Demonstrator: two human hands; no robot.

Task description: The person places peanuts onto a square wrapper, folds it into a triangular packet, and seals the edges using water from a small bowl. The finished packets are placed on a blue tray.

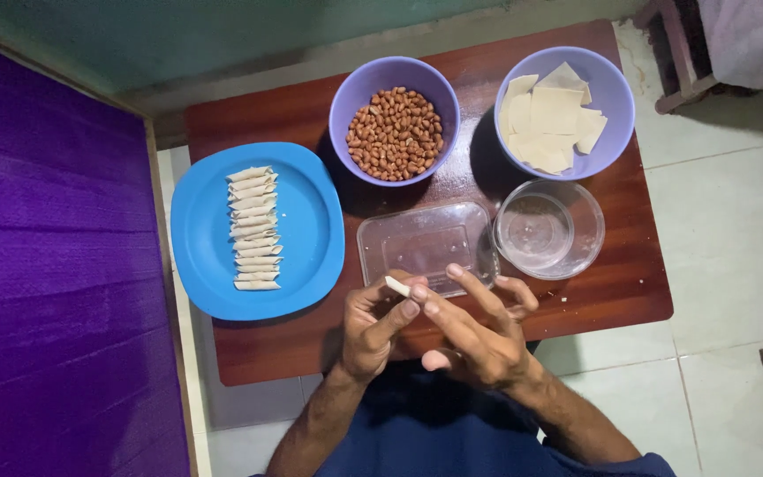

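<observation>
My left hand [371, 325] and my right hand [474, 329] meet over the near edge of a small red-brown table [629, 287]. Between their fingertips they pinch a small white rolled pastry piece [397, 286]. Left of the hands a blue plate [205, 256] carries a column of several rolled white pieces [253, 230]. Just beyond the hands lies a clear rectangular plastic lid [421, 243].
A purple bowl of peanuts [395, 132] stands at the back middle. A second purple bowl [615, 97] at the back right holds square white wrappers [551, 119]. A clear round bowl [549, 230] sits in front of it. A purple cloth [55, 291] covers the left side.
</observation>
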